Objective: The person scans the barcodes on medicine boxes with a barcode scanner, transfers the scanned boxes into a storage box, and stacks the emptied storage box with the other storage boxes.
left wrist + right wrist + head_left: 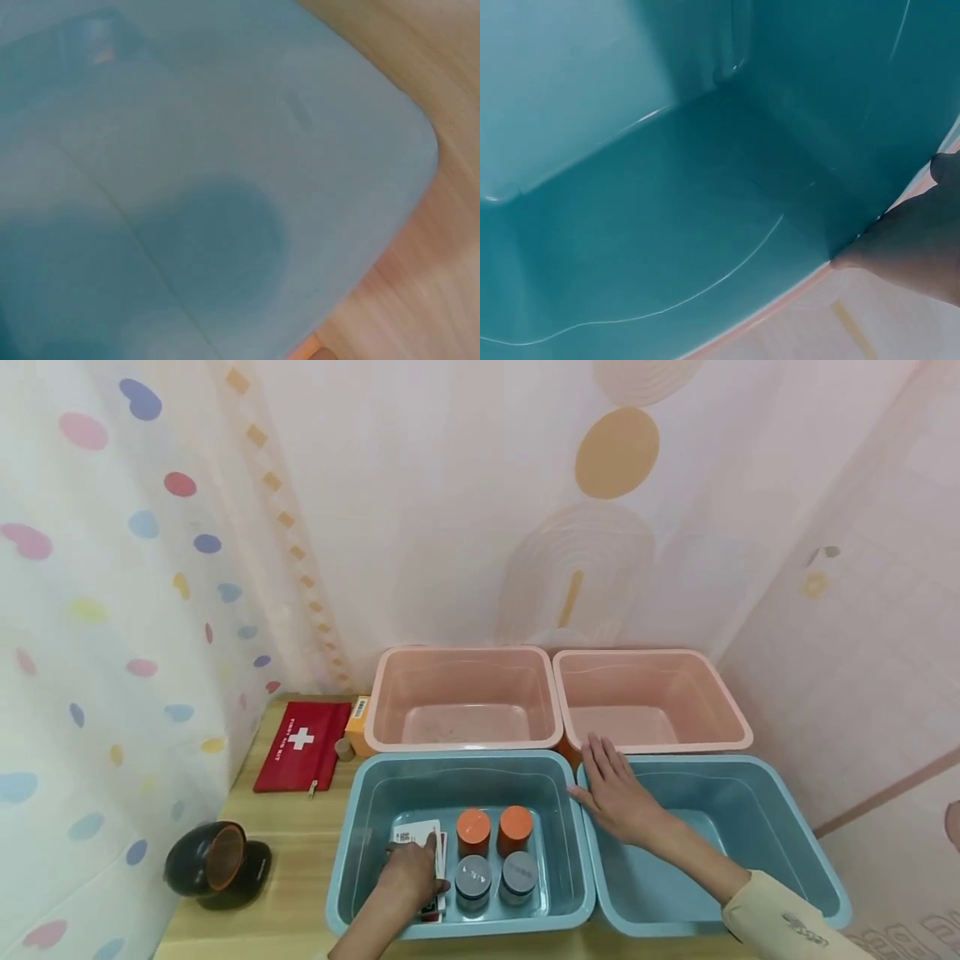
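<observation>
My left hand point(411, 870) reaches into the left blue bin point(348, 852), its spread fingers on flat white cards or packets point(417, 831) lying along the bin's left side. Part of that pile is hidden under the hand. Just right of it stand two orange-lidded jars point(473, 828) and two grey-lidded jars point(473, 878). My right hand point(621, 797) rests with straight fingers at the back left corner of the right blue bin point(720, 877). In the right wrist view, that hand point(915, 232) touches the rim. The left wrist view shows mostly blue bin wall point(315, 165).
Two pink bins point(465, 746) point(652, 747) stand behind the blue ones. On the wooden table point(300, 860) at left lie a red first aid pouch point(300, 745), an orange box point(358, 727), a small brown cylinder point(344, 749) and dark bowls point(198, 860). Patterned curtains point(435, 510) hang behind.
</observation>
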A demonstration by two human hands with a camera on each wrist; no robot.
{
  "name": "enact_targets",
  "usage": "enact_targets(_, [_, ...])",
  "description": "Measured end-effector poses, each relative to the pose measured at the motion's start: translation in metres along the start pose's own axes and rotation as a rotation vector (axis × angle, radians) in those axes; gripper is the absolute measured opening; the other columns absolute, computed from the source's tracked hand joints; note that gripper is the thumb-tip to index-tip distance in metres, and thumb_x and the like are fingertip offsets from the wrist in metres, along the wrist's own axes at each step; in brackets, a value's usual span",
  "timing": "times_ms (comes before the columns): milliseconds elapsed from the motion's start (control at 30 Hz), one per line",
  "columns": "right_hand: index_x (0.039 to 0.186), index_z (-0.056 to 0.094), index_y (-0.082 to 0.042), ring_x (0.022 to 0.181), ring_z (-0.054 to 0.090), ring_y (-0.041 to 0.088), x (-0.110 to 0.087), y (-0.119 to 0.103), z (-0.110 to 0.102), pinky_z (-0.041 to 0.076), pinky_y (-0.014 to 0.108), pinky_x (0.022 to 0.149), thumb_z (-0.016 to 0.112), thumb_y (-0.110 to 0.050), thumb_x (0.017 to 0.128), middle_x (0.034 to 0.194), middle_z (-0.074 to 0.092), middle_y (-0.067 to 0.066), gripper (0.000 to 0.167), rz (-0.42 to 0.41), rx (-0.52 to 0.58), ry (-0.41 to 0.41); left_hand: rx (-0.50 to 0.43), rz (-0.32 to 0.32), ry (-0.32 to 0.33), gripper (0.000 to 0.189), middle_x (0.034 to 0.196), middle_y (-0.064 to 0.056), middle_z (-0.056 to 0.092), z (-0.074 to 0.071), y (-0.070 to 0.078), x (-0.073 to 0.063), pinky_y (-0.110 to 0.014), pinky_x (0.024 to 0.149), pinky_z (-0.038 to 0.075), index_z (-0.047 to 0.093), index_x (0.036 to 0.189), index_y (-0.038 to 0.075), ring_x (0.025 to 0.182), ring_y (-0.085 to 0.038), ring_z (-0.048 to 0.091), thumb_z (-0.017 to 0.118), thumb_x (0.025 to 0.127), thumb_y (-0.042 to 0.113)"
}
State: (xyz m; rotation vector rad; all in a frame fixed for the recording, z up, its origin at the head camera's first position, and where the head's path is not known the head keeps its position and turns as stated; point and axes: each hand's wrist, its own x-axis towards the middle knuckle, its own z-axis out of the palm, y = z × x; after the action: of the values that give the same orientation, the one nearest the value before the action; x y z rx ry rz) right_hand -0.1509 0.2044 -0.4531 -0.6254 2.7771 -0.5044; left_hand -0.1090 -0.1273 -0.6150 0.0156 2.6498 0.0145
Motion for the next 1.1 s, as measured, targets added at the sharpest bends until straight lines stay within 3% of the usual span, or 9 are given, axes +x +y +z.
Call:
enact_targets(133, [0.166, 0.015, 0.018, 0.165, 0.003, 0.057, -0.002, 0.004, 0.001, 0.010, 0.073, 0.132, 0.055, -0.032, 0.116, 0.178, 0.005, 0.037, 0.082, -0.007, -0.005, 0.032, 0.111, 0.027, 0.073, 0.073, 0.114, -0.035, 0.075, -0.007, 0.008, -0.007, -0.057, 0.083, 0.067, 0.064, 0.150, 0.002, 0.122, -0.055, 0.071, 0.083, 0.097, 0.048])
enact_targets(267, [0.166, 0.017, 0.017, 0.165, 0.006, 0.058, -0.005, 0.007, 0.002, 0.011, 0.075, 0.131, 0.057, -0.030, 0.115, 0.178, 0.008, 0.036, 0.080, -0.004, -0.011, 0.070, 0.111, 0.024, 0.144, 0.061, 0.123, -0.042, 0.071, -0.017, 0.018, -0.023, -0.059, 0.082, 0.067, 0.066, 0.147, 0.001, 0.126, -0.056, 0.068, 0.081, 0.100, 0.037])
enact_targets(333, [0.167, 0.019, 0.016, 0.165, 0.008, 0.057, -0.006, 0.009, 0.002, 0.012, 0.075, 0.131, 0.058, -0.029, 0.115, 0.178, 0.010, 0.035, 0.079, 0.003, -0.016, 0.088, 0.060, 0.011, 0.129, 0.063, 0.131, -0.047, 0.064, -0.024, 0.022, -0.031, -0.061, 0.083, 0.066, 0.062, 0.149, -0.001, 0.122, -0.060, 0.068, 0.082, 0.099, 0.033])
enact_targets(400, [0.167, 0.019, 0.015, 0.165, 0.009, 0.057, -0.005, 0.010, 0.003, 0.012, 0.075, 0.131, 0.059, -0.029, 0.114, 0.178, 0.011, 0.035, 0.079, 0.006, -0.018, 0.098, 0.012, -0.010, 0.073, 0.071, 0.143, -0.051, 0.053, -0.031, 0.027, -0.038, -0.064, 0.085, 0.065, 0.055, 0.154, -0.002, 0.120, -0.064, 0.067, 0.081, 0.099, 0.035])
enact_targets(500, [0.167, 0.019, 0.015, 0.165, 0.008, 0.057, -0.004, 0.011, 0.003, 0.012, 0.075, 0.131, 0.059, -0.029, 0.114, 0.178, 0.010, 0.035, 0.080, 0.005, -0.020, 0.096, -0.011, -0.059, -0.028, 0.082, 0.158, -0.052, 0.037, -0.043, 0.032, -0.046, -0.068, 0.090, 0.062, 0.044, 0.160, 0.001, 0.119, -0.069, 0.065, 0.081, 0.099, 0.042])
enact_targets(600, [0.167, 0.019, 0.016, 0.165, 0.008, 0.058, -0.002, 0.011, 0.003, 0.012, 0.076, 0.130, 0.060, -0.029, 0.114, 0.178, 0.010, 0.035, 0.081, -0.001, -0.022, 0.096, -0.001, -0.091, -0.069, 0.089, 0.165, -0.048, 0.028, -0.050, 0.036, -0.052, -0.071, 0.093, 0.061, 0.038, 0.163, 0.005, 0.122, -0.070, 0.063, 0.082, 0.098, 0.046])
enact_targets(700, [0.166, 0.020, 0.016, 0.164, 0.009, 0.059, -0.002, 0.011, 0.003, 0.013, 0.076, 0.130, 0.061, -0.028, 0.113, 0.178, 0.011, 0.036, 0.080, -0.010, -0.019, 0.103, 0.011, -0.112, -0.042, 0.090, 0.167, -0.043, 0.027, -0.053, 0.037, -0.056, -0.067, 0.090, 0.064, 0.038, 0.163, 0.007, 0.116, -0.066, 0.066, 0.086, 0.095, 0.041])
enact_targets(867, [0.167, 0.018, 0.016, 0.164, 0.007, 0.059, -0.002, 0.014, 0.004, 0.010, 0.077, 0.129, 0.060, -0.029, 0.113, 0.178, 0.009, 0.037, 0.082, -0.038, 0.017, 0.098, -0.043, -0.155, -0.024, 0.089, 0.169, -0.038, 0.024, -0.058, 0.035, -0.054, -0.063, 0.092, 0.064, 0.044, 0.164, 0.009, 0.115, -0.060, 0.064, 0.087, 0.092, 0.037])
enact_targets(1100, [0.165, 0.021, 0.018, 0.163, 0.008, 0.061, -0.003, 0.021, 0.008, 0.009, 0.080, 0.127, 0.063, -0.029, 0.111, 0.176, 0.012, 0.040, 0.083, -0.089, 0.076, 0.146, -0.195, -0.083, -0.004, 0.078, 0.160, -0.040, 0.030, -0.077, 0.024, -0.070, -0.073, 0.101, 0.056, 0.053, 0.159, 0.005, 0.122, -0.067, 0.054, 0.084, 0.094, 0.033])
